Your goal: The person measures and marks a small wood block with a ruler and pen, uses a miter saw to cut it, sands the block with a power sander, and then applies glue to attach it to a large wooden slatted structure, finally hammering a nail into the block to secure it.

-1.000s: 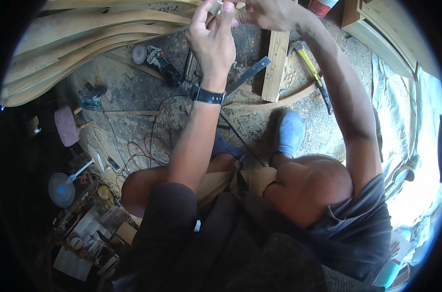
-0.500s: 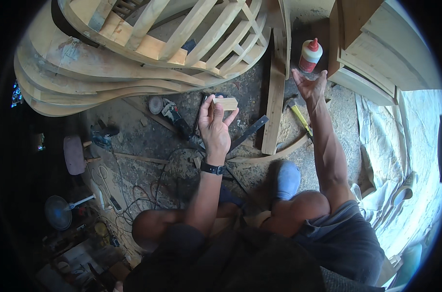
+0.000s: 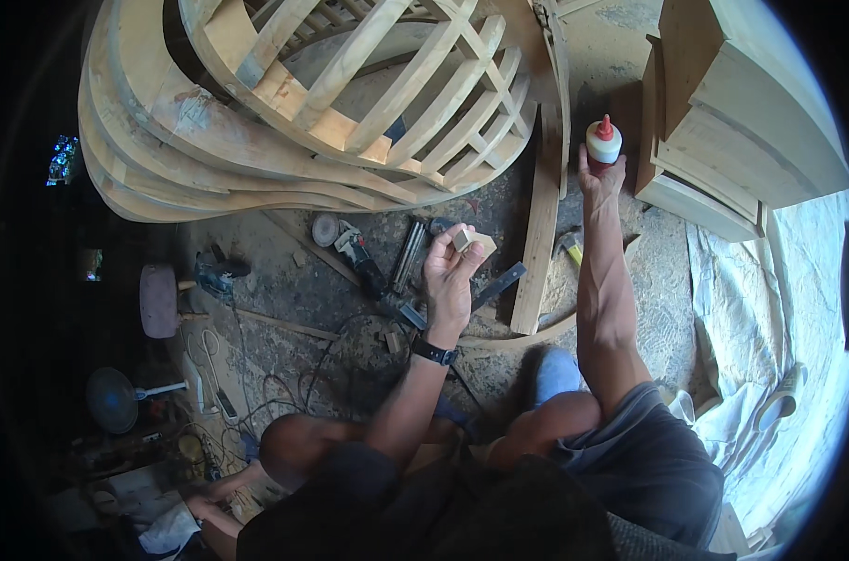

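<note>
The left hand (image 3: pixel 451 280), a dark watch on its wrist, pinches a small pale wood block (image 3: pixel 476 244) between thumb and fingers, raised above the floor near the middle of the view. One squared end of the block faces up toward the camera; its long axis appears foreshortened and slants off to the right, partly hidden by the thumb. To the right and farther forward, the right hand (image 3: pixel 602 178) grips a white glue bottle (image 3: pixel 603 143) around its lower part, arm outstretched. The bottle's long axis rises from the palm, and its red nozzle points away from the person, toward the top of the view.

Below is a worn, grey, dusty floor (image 3: pixel 663 290). From left to right across the workshop: a round pinkish stool (image 3: pixel 159 301) tipped on its side, a teal power tool (image 3: pixel 219 274), a large curved, slatted wooden frame (image 3: pixel 256 150), an angle grinder (image 3: pixel 359 254), a straight wooden plank (image 3: pixel 537 252), a yellow-handled hammer (image 3: pixel 572 247), a pale wooden cabinet (image 3: pixel 714 126), and crumpled silvery sheeting (image 3: pixel 738 271) along the bright right edge.
</note>
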`<state>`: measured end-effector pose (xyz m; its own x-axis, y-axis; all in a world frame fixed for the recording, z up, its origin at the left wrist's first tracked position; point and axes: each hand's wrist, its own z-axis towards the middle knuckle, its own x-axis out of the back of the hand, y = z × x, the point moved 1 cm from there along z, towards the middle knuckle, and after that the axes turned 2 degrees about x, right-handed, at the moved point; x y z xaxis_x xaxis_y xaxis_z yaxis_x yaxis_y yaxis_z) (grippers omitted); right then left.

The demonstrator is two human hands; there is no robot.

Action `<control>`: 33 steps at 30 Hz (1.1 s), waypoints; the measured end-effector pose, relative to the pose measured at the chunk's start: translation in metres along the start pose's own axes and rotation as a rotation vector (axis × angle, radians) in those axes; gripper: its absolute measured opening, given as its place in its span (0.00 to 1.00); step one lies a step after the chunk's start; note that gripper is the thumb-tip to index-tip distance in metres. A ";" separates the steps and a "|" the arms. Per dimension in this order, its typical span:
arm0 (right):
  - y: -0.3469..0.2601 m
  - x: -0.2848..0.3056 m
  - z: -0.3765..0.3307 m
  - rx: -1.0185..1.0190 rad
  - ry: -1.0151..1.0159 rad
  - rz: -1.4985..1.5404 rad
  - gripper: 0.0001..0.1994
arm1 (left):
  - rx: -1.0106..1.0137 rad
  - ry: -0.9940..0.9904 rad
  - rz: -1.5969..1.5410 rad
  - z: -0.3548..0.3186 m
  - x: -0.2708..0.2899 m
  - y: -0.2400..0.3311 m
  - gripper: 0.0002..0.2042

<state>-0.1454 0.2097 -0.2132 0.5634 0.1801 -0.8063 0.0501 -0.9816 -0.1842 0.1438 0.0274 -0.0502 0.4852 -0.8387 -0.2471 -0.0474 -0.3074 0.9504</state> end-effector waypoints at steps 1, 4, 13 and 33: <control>-0.001 0.001 0.004 0.010 0.029 -0.012 0.28 | -0.008 0.003 0.002 0.000 0.000 -0.002 0.19; -0.007 -0.004 0.015 -0.026 0.011 -0.026 0.22 | -0.094 -0.020 0.007 0.001 -0.007 -0.001 0.19; -0.016 -0.088 -0.112 -0.168 -0.490 -0.004 0.21 | -0.156 0.067 0.137 0.001 -0.004 0.032 0.20; 0.002 -0.170 -0.296 0.295 -1.281 -0.957 0.30 | -0.090 0.051 0.248 0.000 -0.002 0.033 0.22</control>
<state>0.0027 0.1579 0.0899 -0.6045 0.7638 -0.2262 -0.2766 -0.4675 -0.8396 0.1414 0.0196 -0.0183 0.5121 -0.8589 0.0030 -0.0933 -0.0521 0.9943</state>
